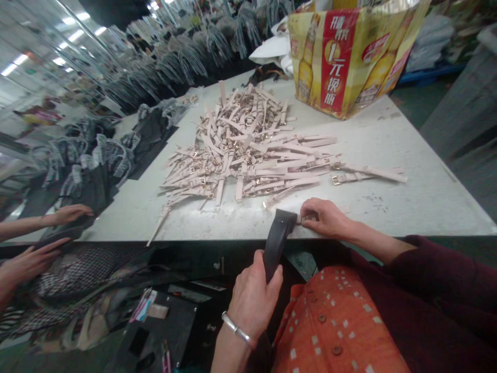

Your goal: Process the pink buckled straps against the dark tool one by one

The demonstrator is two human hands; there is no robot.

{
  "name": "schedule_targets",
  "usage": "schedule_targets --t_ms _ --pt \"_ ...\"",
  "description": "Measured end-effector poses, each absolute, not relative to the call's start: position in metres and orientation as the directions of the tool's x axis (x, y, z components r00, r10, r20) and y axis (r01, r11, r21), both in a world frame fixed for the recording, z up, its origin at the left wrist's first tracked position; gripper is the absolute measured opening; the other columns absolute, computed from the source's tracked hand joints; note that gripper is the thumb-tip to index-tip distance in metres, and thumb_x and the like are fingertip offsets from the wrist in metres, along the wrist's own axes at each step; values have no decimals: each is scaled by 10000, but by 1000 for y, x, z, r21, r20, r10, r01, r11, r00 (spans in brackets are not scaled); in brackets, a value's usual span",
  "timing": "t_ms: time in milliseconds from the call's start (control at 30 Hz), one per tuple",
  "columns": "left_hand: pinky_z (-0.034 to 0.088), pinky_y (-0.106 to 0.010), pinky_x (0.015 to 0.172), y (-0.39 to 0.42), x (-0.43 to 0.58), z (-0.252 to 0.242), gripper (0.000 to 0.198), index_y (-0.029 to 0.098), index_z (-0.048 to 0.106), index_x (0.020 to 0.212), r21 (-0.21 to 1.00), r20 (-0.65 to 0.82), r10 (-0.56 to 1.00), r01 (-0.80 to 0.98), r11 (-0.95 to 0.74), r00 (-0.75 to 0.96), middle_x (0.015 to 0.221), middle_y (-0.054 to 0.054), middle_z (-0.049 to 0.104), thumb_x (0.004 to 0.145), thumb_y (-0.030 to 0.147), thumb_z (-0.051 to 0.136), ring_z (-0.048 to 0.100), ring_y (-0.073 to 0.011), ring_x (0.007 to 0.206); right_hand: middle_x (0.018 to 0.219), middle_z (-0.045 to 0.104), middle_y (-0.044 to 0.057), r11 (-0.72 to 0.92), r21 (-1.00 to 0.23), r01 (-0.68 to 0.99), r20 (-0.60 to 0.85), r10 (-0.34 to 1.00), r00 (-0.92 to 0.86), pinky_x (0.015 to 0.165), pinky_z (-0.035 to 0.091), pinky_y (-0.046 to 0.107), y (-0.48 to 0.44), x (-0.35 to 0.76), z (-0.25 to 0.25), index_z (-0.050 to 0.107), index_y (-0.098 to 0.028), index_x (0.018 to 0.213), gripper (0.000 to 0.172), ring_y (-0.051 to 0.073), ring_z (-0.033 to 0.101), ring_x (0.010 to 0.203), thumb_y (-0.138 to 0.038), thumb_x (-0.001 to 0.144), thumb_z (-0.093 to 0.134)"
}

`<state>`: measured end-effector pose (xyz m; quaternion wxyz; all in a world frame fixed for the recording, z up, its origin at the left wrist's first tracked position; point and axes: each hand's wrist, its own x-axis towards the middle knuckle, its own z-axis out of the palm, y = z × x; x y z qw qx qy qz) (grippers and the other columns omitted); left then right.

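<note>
Left hand (254, 292) wrapped round black, curved, leather-like band (277, 241), axis seven-to-one o'clock | right hand (328, 219) pinching pale-pink flat strap (298, 220), axis nine-to-three, at left hand's one o'clock, by band's upper end | right hand nearer strap; contact unclear

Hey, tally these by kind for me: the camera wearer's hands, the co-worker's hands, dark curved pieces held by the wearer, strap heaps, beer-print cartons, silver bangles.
Wearer's hands: 2
Co-worker's hands: 2
Dark curved piece: 1
Strap heap: 1
Beer-print carton: 1
Silver bangle: 1
Total: 8
The heap's straps overlap too much to count singly.
</note>
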<state>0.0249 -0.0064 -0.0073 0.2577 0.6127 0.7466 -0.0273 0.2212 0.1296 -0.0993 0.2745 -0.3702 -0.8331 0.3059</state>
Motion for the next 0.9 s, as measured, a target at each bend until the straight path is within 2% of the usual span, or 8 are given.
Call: schedule_targets --t_ms 200,400,567,900 --pt "342 -246 579 7 28 -11 262 211 458 948 202 -376 917 953 225 -136 756 -41 636 838 433 371 610 -192 684 738 549 5 544 -703 457 225 780 -584 641 350 228 127 222 -93 573 -172 772 100 133 481 704 -135 679 584" --pt "340 -244 576 6 27 -7 245 218 463 932 231 -382 913 942 244 -143 742 -29 638 832 426 383 613 -188 669 855 568 44 604 -622 499 191 734 -652 689 378 264 127 236 -89 586 -172 995 319 166 494 765 -150 677 577" --pt "327 -217 548 0 18 -9 246 218 463 927 283 -391 908 919 274 -150 747 -26 630 839 431 379 608 -162 665 824 565 57 587 -605 538 229 775 -589 728 387 289 125 240 -96 612 -175 929 210 192 492 814 -177 724 567" --pt "336 -214 566 -7 22 -9 221 221 458 938 315 -402 909 917 245 -104 722 -9 619 844 407 382 590 -148 641 792 566 41 572 -637 516 249 787 -565 719 388 286 124 239 -101 621 -189 892 174 180 494 789 -166 723 583"
